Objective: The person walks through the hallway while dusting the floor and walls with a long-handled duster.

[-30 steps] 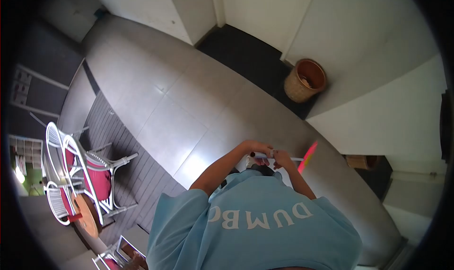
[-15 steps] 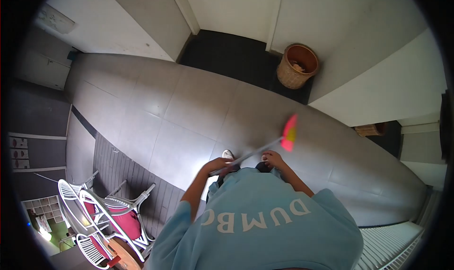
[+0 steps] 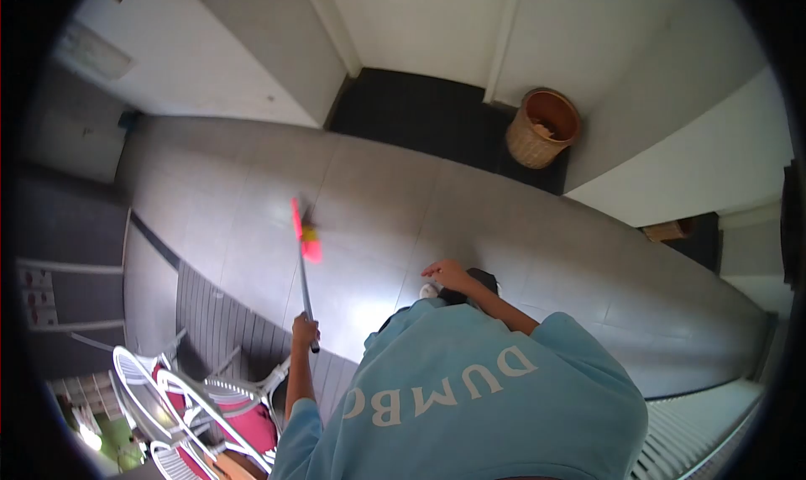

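Note:
My left hand (image 3: 305,329) is closed around the grey handle of a broom (image 3: 306,287), near its lower end in the picture. The broom's pink and yellow head (image 3: 309,238) points away from me over the tiled floor, slightly blurred; whether it touches the tiles I cannot tell. My right hand (image 3: 451,275) hangs in front of my body with fingers partly stretched out and nothing visible in it. Below it show part of a white shoe (image 3: 429,291) and dark clothing.
A wicker basket (image 3: 537,136) with something light inside stands on a dark mat (image 3: 420,106) by the far wall. Another basket (image 3: 667,230) is at the right. White chairs (image 3: 168,388) with red cushions stand lower left, near a white radiator-like slatted panel (image 3: 697,425) at lower right.
The broom has swung from right to far left, its head now ahead of my left side. My left hand moved left and outward with it; my right hand moved slightly left.

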Demonstrator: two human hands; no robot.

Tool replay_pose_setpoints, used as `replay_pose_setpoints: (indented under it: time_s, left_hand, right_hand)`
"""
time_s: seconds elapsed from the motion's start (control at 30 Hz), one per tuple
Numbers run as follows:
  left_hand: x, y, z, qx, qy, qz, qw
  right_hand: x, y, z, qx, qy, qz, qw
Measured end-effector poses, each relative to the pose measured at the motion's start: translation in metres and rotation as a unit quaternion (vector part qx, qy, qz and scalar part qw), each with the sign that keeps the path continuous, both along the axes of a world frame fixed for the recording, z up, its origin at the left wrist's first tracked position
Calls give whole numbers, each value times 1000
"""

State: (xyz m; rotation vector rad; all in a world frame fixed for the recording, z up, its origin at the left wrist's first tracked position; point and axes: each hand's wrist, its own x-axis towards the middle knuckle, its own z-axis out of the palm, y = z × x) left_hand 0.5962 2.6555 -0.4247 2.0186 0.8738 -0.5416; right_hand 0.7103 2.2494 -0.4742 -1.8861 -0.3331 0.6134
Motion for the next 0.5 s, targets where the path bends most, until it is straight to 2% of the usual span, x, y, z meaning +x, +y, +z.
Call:
replay_pose_setpoints:
  time_s: [0.1,0.13,0.2,0.23,0.27,0.3,0.37,0.4,0.5]
  left_hand:
    - [25,-17,20,36,-12,7,999]
    - [35,-31,48,-14,-17,25,999]
    - [54,-59,98,-126,-43,75,988]
    - [68,-73,117,-138,-22,44,989]
    - [80,-81,124,-213,-23,62,975]
    - [95,-92,127,-234,-29,39,971]
    - [139,-122,123,-273,-40,-3,961]
    - [164,-145,117,-340,-48,44,938]
    - [245,-211,62,-419,-36,21,907]
  right_hand:
    - [8,-20,4,-48,8,-39,998]
    - [9,-29,-1,-64,-14,-72,995]
    - [15,-52,-24,-75,33,-116,990]
    - [18,-62,-25,-54,98,-152,982]
    - [25,-72,-25,-32,162,-186,968]
    - [35,-81,-27,-30,161,-179,970]
    - [56,-93,-31,-7,275,-243,930]
    - [71,-98,-31,-9,273,-235,933]
    - [122,-107,-25,-84,211,-140,964]
